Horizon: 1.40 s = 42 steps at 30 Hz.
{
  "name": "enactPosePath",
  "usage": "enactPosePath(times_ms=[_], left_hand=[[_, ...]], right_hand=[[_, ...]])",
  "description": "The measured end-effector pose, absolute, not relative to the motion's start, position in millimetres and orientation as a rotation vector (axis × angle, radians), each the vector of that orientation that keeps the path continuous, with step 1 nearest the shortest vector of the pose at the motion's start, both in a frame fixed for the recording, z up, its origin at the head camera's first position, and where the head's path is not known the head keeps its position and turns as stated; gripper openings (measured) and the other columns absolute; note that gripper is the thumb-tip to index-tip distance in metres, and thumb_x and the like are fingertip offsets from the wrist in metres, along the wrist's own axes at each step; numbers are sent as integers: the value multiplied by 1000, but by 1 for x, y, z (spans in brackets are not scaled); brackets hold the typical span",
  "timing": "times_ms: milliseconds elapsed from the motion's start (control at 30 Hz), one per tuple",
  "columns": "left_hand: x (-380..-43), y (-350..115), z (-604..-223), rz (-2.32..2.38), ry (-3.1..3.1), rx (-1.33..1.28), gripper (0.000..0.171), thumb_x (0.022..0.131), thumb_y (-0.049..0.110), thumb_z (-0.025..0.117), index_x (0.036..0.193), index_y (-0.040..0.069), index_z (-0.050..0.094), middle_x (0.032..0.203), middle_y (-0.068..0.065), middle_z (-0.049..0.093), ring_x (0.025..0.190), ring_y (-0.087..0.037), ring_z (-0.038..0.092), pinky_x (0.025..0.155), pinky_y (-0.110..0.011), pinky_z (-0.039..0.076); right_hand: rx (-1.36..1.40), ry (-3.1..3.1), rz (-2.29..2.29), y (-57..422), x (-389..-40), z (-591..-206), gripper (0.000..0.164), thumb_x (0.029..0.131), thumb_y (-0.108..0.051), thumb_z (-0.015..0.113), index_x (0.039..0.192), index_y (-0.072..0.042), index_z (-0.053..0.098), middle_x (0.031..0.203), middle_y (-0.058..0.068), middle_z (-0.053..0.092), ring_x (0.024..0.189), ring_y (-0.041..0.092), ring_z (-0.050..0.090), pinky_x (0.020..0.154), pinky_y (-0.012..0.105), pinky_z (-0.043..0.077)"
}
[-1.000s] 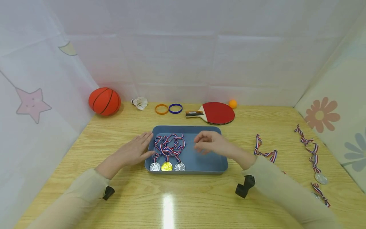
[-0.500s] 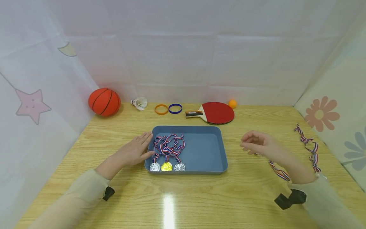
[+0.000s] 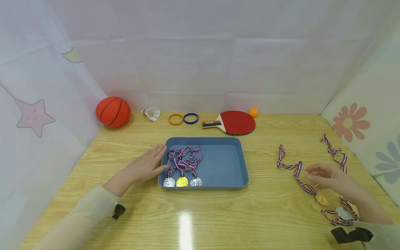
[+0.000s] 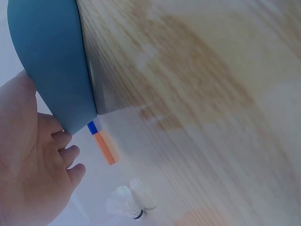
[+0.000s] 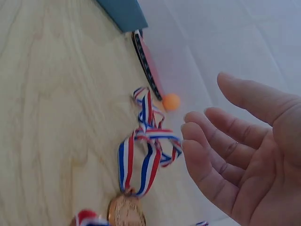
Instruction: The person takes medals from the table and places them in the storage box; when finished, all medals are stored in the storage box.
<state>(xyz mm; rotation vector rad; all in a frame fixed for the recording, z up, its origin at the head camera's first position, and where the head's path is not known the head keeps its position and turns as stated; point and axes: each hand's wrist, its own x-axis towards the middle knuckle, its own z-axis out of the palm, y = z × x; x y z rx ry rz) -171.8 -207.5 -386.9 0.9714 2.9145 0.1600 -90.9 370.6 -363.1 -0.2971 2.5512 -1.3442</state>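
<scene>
My left hand (image 3: 146, 164) touches the left rim of a blue-grey tray (image 3: 221, 188), its fingers extended. Inside the tray's left half lie two silver medals and a gold medal (image 3: 182, 181), side by side with tangled striped ribbons (image 3: 185, 162). Over at the right, my right hand (image 3: 332, 180) hovers with loosely bent fingers and holds nothing. Just below its fingers lies a bronze-coloured medal (image 3: 322, 199), whose red, white and blue ribbon (image 5: 153, 136) trails away to the upper left. A silver medal (image 3: 343, 213) with its ribbon is near my right wrist.
Along the back stand a small basketball (image 3: 113, 112), a shuttlecock (image 3: 152, 113), an orange wristband (image 3: 176, 119), a blue wristband (image 3: 191, 118), a table tennis bat (image 3: 237, 123) and an orange ball (image 3: 253, 112). Another striped ribbon (image 3: 334, 151) lies far right, partly behind my right hand.
My right hand has left the space above the tray and moved right and nearer, to beside the bronze-coloured medal. My left hand has stayed at the tray's rim.
</scene>
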Motion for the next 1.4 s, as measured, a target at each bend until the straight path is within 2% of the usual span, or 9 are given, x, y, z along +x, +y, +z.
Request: enactPosePath(times_ms=[200,533,733,933,1100,1200,1300,1400], left_hand=[[-171,-207,-387,163,2913,970,72,95,42,45,141,-9,22,146,-25,21,133,-39,19,106,-50,19],[-170,-207,-386,166,2915,974,72,96,42,44,141,-10,23,146,-25,21,133,-39,19,106,-50,19],[-171,-206,-386,166,2914,972,72,95,42,45,141,-10,23,146,-25,22,133,-39,19,107,-49,19],[-170,-206,-385,170,2913,974,72,95,41,45,141,-10,23,146,-25,22,133,-39,19,107,-49,19],[-171,-206,-385,169,2914,984,72,95,42,45,141,-10,24,146,-26,22,133,-39,19,107,-50,19],[-171,-207,-386,174,2914,979,72,95,42,44,141,-10,23,146,-25,22,133,-38,19,106,-50,19],[-171,-207,-385,173,2914,969,73,95,43,44,141,-9,23,146,-25,21,134,-39,19,106,-50,19],[-171,-207,-385,168,2913,962,73,96,44,43,141,-9,22,146,-25,21,134,-39,18,106,-50,19]], right_hand=[[-240,2518,-1137,394,-85,-377,39,95,-18,53,121,9,46,102,14,56,82,13,57,63,32,51],[-439,2438,-1125,406,-85,-400,26,89,-7,60,106,10,52,82,4,52,64,13,55,52,31,51],[-494,2397,-1166,407,-86,-404,12,88,-3,60,89,4,50,65,2,47,51,11,47,42,29,42],[-519,2457,-1108,406,-86,-405,18,89,-4,58,76,-2,46,56,0,45,48,9,44,41,28,38],[-501,2528,-1065,406,-86,-403,19,90,-7,58,74,-4,48,58,-3,48,49,9,46,43,27,38],[-501,2639,-1045,406,-86,-401,23,90,-7,58,73,-7,44,60,-8,44,51,7,42,43,26,34],[-483,2682,-1065,405,-88,-396,25,91,-6,56,73,-5,39,60,-7,41,52,8,39,43,27,31],[-374,2644,-1120,403,-90,-389,21,94,-10,53,81,-2,39,62,-4,45,53,9,40,43,29,30]])
